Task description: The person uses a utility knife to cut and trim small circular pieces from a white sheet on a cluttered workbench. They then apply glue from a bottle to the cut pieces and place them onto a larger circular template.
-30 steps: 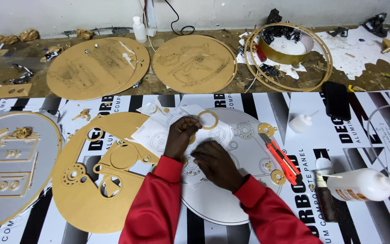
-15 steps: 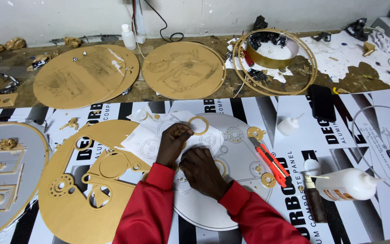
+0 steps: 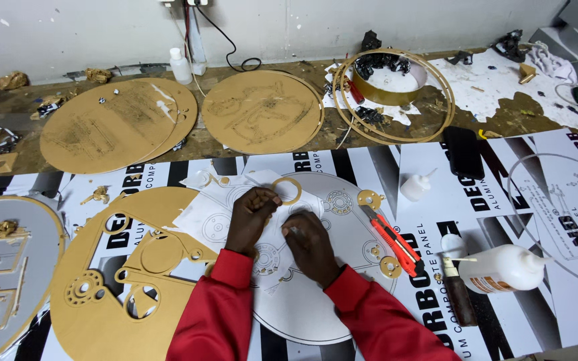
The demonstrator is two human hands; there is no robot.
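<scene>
1. A round white disc [image 3: 316, 301], flat and matt with faint engraved outlines, is seen lying on the black-and-white printed panels [image 3: 496, 200] that cover the bench

2. Thin gold cut-outs are spread over it: a plain gold ring [image 3: 287, 190] near the top edge and small gold gear-like discs [image 3: 370, 198] to the right

3. A large gold board [image 3: 112, 267], cut through with circles and curved slots, is laid just beside the disc on the left

4. The left hand [image 3: 252, 217] is pressed down on the disc with fingers curled under, knuckles up; whether anything is pinched beneath cannot be told

5. The right hand [image 3: 310, 246] is set close beside it, fingers bent and closed on something small and pale at the fingertips, too tiny to name

6. An orange utility knife [image 3: 391, 239] is left lying on the disc's right edge, untouched

7. A white squeeze bottle [image 3: 506, 267] is lying on its side further right, well apart from both hands
</scene>
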